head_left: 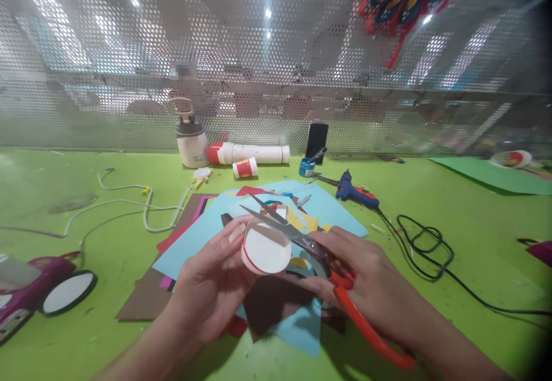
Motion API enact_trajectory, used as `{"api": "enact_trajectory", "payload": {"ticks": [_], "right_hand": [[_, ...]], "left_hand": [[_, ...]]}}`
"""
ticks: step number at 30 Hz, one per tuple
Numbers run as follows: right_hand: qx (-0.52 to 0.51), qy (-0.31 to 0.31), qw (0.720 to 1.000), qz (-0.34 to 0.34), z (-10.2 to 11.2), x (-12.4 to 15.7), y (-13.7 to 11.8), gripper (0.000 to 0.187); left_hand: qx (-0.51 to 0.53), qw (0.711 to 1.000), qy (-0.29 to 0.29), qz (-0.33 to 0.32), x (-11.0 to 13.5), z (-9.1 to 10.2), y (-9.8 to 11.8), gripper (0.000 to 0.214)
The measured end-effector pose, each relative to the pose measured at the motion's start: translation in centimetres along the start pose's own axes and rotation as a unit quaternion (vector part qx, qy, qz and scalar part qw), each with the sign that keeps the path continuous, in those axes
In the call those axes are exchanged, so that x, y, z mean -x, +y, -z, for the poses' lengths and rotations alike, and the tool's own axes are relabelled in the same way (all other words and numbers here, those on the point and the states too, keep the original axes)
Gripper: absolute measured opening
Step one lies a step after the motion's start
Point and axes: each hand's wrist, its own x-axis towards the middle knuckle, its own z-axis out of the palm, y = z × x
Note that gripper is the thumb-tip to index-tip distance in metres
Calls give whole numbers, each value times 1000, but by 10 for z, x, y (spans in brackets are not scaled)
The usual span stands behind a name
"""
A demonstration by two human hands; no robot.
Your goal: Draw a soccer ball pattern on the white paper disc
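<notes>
My left hand point(213, 280) is wrapped round a small white paper cup point(265, 249) with a red band, its bottom facing me. My right hand point(366, 280) grips red-handled scissors point(302, 240) by the handles. The blades are spread apart and lie across the top edge of the cup, pointing up and left. Both hands hover over a pile of coloured paper sheets point(202, 229), light blue, brown, red and pink, with small yellow scraps.
A blue glue gun point(356, 192) with a black cable point(425, 249) lies to the right. At the back stand a white bottle point(190, 139), stacked cups lying down point(248, 153), a single cup point(245, 168), a phone point(317, 138) and a blue pot point(306, 166). A purple toy car point(30, 292) sits at the left, near a white cable point(129, 206).
</notes>
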Motion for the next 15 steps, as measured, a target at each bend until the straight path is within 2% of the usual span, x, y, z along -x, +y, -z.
{"api": "enact_trajectory", "payload": {"ticks": [15], "right_hand": [[-6, -14, 1000, 8, 0, -1, 4, 32]], "left_hand": [[-11, 1000, 4, -2, -2, 2, -2, 30]]}}
